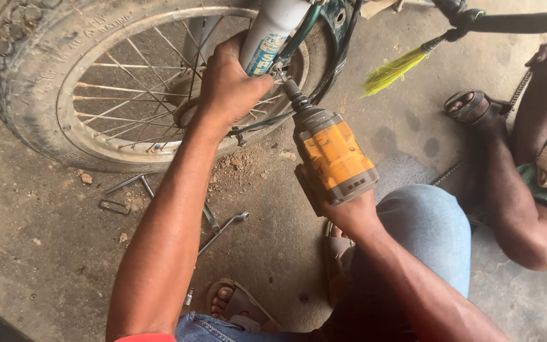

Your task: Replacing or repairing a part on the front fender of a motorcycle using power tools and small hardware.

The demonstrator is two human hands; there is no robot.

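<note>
Head view: orange impact wrench [333, 161] driving socket into fastener at fork leg [272, 35], low beside wheel [64, 95]. Right hand [348, 212] gripping wrench handle; left hand [229, 85] clasping fork, steadying it. Spanners [213, 221] lying on floor.

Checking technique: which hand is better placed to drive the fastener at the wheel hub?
Right. The right hand grips the yellow-and-grey impact wrench, its socket at the hub; the left hand steadies the white fork leg.
</note>
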